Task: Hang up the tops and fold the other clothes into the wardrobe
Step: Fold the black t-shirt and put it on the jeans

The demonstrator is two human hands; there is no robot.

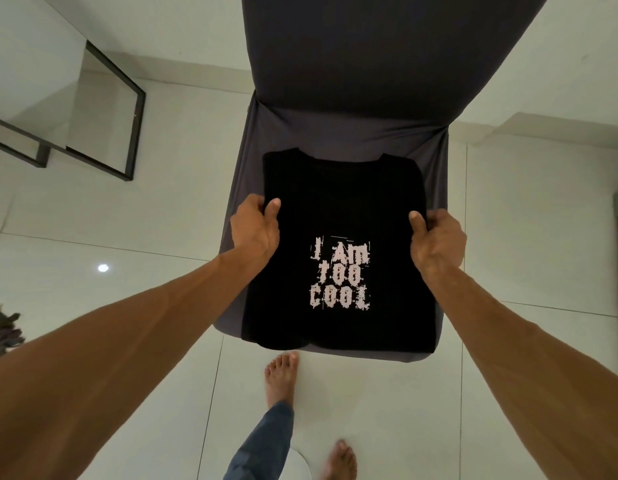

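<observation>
I am gripping a folded black T-shirt (338, 209) by its two sides as it is lying flat on the seat of a chair (335, 133) in a dark grey cover. My left hand (255, 230) is holding the shirt's edge at the chair's left side, thumb pressing on top of the cloth and the fingers curling under it, out of sight. My right hand (437, 242) is doing the same at the chair's right side, thumb on top, fingers clenching the edge from below. The shirt is sitting with its neckline toward the chair's back and its lower fold hanging slightly over the chair's front edge; it is covering most of the seat. Pale lettering (340, 277) reading "I AM TOO COOL" is facing up on the shirt, between my two wrists. The chair is standing on a glossy white tiled floor (162, 209). One bare foot (281, 377) is standing just in front of the chair's front edge, a blue trouser leg (262, 441) trailing behind it, and the other foot (338, 459) is standing further back from the chair. Well to the left of the chair, beyond its seat, a black metal frame (136, 109) holding a glass panel is standing on the floor.
</observation>
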